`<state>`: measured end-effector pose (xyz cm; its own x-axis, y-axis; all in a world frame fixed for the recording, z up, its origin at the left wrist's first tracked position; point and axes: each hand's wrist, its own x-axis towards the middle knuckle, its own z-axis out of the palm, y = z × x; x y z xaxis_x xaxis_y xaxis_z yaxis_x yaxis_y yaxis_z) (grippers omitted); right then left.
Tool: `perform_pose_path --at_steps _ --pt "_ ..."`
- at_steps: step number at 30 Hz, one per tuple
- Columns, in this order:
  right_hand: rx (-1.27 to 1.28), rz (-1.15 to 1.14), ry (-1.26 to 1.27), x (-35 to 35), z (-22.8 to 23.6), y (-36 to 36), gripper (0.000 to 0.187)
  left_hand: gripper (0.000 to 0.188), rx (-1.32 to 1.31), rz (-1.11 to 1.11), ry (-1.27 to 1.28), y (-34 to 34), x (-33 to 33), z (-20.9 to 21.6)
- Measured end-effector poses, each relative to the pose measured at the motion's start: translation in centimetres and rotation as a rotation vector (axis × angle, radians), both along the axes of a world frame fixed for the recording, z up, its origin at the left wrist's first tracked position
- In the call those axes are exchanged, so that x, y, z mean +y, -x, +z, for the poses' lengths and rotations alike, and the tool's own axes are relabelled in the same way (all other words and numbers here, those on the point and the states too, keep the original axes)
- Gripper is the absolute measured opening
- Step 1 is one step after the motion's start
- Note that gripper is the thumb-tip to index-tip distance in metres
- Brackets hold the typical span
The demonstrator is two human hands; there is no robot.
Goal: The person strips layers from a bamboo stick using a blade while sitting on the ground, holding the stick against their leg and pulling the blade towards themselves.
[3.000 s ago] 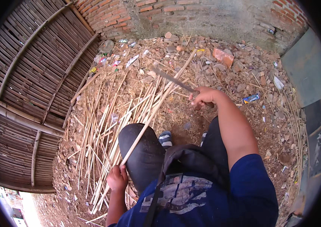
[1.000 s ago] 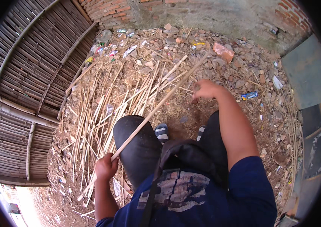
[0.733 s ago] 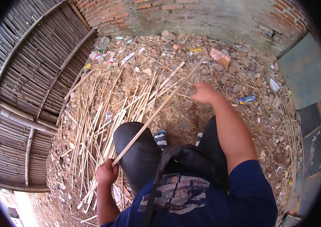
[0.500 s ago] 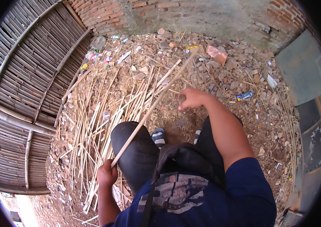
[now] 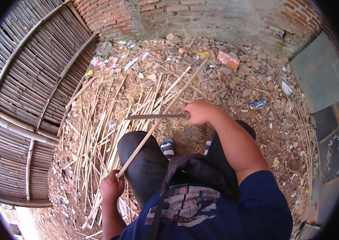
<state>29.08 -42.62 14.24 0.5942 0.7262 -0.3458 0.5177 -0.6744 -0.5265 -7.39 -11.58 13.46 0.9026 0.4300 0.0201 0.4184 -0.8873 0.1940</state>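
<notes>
My left hand [image 5: 112, 187] grips the near end of a long bamboo stick [image 5: 165, 108] that slants up and right across my left knee toward the rubble. My right hand [image 5: 198, 112] is closed on the handle of a long dark blade [image 5: 153, 117]. The blade lies level, pointing left, and crosses the stick about midway. My knees in dark trousers and striped socks show below the crossing.
Several split bamboo strips [image 5: 97, 132] lie heaped on the ground at left and ahead. A woven bamboo fence [image 5: 21, 100] fills the left side. A brick wall [image 5: 201, 16] with rubble and litter runs along the top. Grey panels [image 5: 321, 76] lean at right.
My right hand swung in from the right and now sets the blade across the stick. My left hand kept hold of the stick's near end, shifting slightly.
</notes>
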Motion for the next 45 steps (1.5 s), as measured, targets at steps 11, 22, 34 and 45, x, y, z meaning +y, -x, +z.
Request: perform_pose_path --at_steps 11,22,34,45 --pt "-0.053 -0.295 -0.050 -1.0 -3.9 -3.0 0.033 0.017 -0.029 -0.008 -0.057 -0.1 -0.4 0.6" --pt "0.037 -0.425 -0.119 -1.3 -7.0 -4.4 0.036 0.017 -0.108 -0.056 -0.092 0.6 -0.2 -0.8" --pt "-0.013 -0.113 -0.274 1.3 -6.9 -1.6 0.029 0.022 -0.045 -0.048 -0.011 -0.3 -0.7 0.4" --pt "0.026 -0.074 -0.029 2.2 -2.3 0.3 0.049 0.022 -0.071 -0.020 -0.077 0.4 -1.6 0.2"
